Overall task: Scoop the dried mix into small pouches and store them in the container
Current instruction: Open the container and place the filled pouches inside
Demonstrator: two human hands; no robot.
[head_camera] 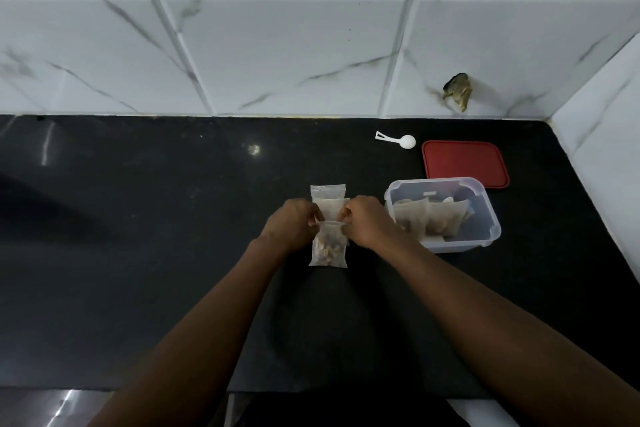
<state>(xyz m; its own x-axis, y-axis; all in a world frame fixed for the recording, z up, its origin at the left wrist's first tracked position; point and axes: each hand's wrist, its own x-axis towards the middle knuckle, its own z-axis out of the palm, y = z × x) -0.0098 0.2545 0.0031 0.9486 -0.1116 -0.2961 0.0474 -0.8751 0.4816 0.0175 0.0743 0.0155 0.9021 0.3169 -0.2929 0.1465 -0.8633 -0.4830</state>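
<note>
A black stone desk [138, 253] runs to a white marble-tiled wall [277, 62]. The left hand [292, 224] and right hand [369, 222] each pinch, grip closed, the top edge of one small translucent pouch of dried mix [329, 250], its long axis running away from the person. The clear plastic container [436, 181], holding at least two filled pouches [429, 218], stands just right, nearer the right hand. Beyond: one clear packet [327, 192], one red lid [464, 163], one white scoop [398, 140].
</note>
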